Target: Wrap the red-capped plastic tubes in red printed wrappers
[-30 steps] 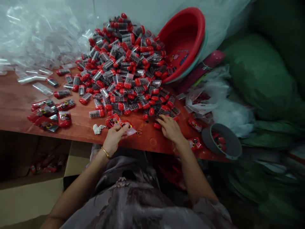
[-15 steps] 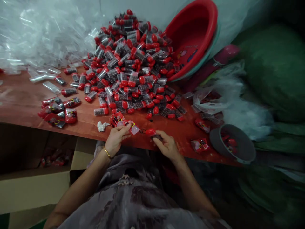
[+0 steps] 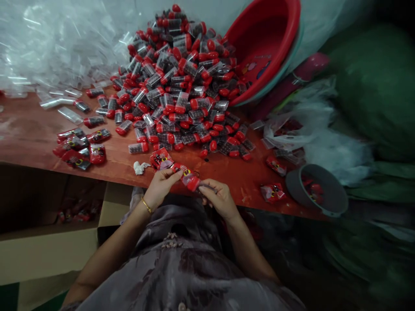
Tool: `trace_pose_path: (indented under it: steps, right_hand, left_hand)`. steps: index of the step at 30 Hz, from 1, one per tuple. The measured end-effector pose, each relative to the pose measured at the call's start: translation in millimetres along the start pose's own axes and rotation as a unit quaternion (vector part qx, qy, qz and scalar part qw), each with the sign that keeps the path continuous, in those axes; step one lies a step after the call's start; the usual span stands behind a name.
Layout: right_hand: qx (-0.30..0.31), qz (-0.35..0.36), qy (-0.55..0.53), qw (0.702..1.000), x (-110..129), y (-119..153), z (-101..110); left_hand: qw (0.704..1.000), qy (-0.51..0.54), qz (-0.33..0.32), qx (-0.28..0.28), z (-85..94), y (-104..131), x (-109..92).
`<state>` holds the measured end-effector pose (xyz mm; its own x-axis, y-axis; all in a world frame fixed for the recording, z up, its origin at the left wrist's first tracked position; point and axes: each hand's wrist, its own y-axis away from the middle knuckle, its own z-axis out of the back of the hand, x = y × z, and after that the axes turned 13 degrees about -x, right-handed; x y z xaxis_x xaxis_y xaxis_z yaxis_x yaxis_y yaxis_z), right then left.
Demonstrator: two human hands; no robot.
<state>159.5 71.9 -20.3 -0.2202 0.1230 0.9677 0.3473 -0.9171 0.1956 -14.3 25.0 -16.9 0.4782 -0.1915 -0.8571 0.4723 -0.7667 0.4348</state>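
- The left hand [image 3: 162, 185] pinches a red printed wrapper [image 3: 187, 172] between thumb and fingers, above the front edge of the worktop [image 3: 230, 175].
- The right hand [image 3: 221, 199] pinches the dark body of a red-ended capsule [image 3: 209, 187], its red end pointing at the wrapper's near end — the two look to be meeting, though how far one sits inside the other cannot be told.
- Best to grip the wrapper lightly near its mouth; a hard squeeze would likely flatten the opening.
- Line the capsule up along the wrapper's length and press evenly — a tilted push could crease or split the thin film.
- Fingertips are better set well back on the capsule, clear of the film's edge.
- More wrappers [image 3: 160, 158] lie just beyond the left hand, beside a crumpled white scrap [image 3: 140, 167]; the elbow room should suit small, level movements.
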Motion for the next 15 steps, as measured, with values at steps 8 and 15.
trace_pose_path:
  steps: [8,15]
  right_hand:
    - [-0.024,-0.010,-0.063,0.998,-10.1,4.0,-19.4]
    - [-0.114,0.047,-0.077,0.989,-21.4,7.0,-36.6]
  left_hand:
    - [0.999,0.052,0.004,0.015,-6.3,3.4,11.9]
    - [0.997,0.077,-0.001,-0.004,-9.6,8.6,25.4]
